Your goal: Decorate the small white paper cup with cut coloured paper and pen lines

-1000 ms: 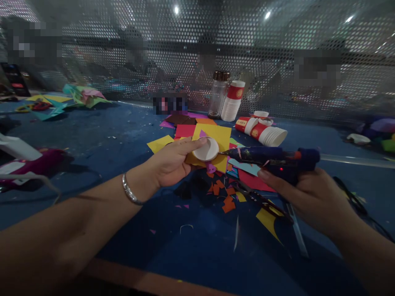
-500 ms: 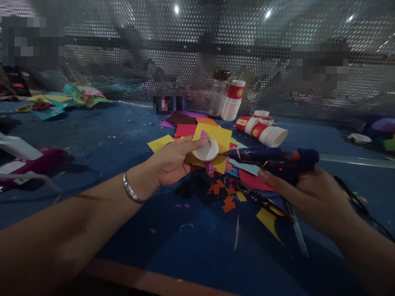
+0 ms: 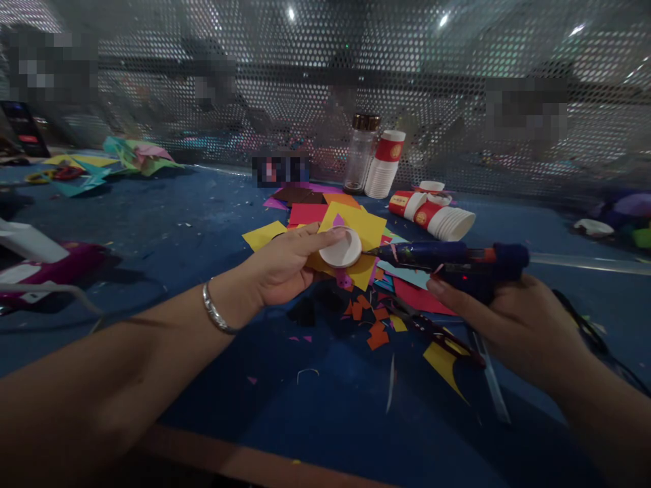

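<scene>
My left hand (image 3: 287, 268) is closed, its thumb pressed on a white round disc (image 3: 342, 249) with a raised rim, like the bottom of a paper cup. Directly behind the disc is a yellow paper square (image 3: 370, 227), and small purple paper pieces (image 3: 344, 279) show above and below it. My right hand (image 3: 513, 325) grips a dark blue hot glue gun (image 3: 452, 261), its red light lit. The gun's nozzle points left, close to the disc's right edge; whether it touches cannot be made out. A clear glue stick extends from the gun's back.
Scissors (image 3: 442, 333) and orange paper scraps (image 3: 377, 333) lie below the glue gun. Behind stand a clear bottle (image 3: 358, 159) and stacked paper cups (image 3: 385, 166); more cups (image 3: 432, 215) lie sideways. A purple-and-white device (image 3: 55, 268) is at left. A perforated metal screen (image 3: 295, 88) rises behind.
The yellow square and the disc have shifted and turned slightly in my left hand. The glue gun has moved slightly to the right.
</scene>
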Tool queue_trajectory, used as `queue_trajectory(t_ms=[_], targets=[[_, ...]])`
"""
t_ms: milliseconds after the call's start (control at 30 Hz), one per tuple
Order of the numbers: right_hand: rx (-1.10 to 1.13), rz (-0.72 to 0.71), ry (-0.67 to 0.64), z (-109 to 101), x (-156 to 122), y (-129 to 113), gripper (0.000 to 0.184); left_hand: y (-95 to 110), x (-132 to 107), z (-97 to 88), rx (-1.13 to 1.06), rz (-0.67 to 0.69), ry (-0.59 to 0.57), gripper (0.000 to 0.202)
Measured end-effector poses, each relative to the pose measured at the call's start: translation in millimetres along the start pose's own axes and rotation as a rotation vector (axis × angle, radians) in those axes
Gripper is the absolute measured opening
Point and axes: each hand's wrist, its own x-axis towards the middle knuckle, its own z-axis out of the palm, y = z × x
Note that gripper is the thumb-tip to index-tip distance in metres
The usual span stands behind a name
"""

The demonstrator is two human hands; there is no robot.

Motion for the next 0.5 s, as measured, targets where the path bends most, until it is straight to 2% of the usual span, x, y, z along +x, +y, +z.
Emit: queue_trajectory(t_ms=[267, 500], targets=[[-0.020, 0.005, 0.014, 0.4, 0.2, 1.3, 0.037, -1.5, 1.5, -1.6, -0.004, 0.004, -0.015, 0.004], [-0.049, -0.012, -0.027, -0.3, -1.2, 1.6, 0.041, 0.0, -0.3, 1.5, 0.013, -0.005, -0.018, 0.004]])
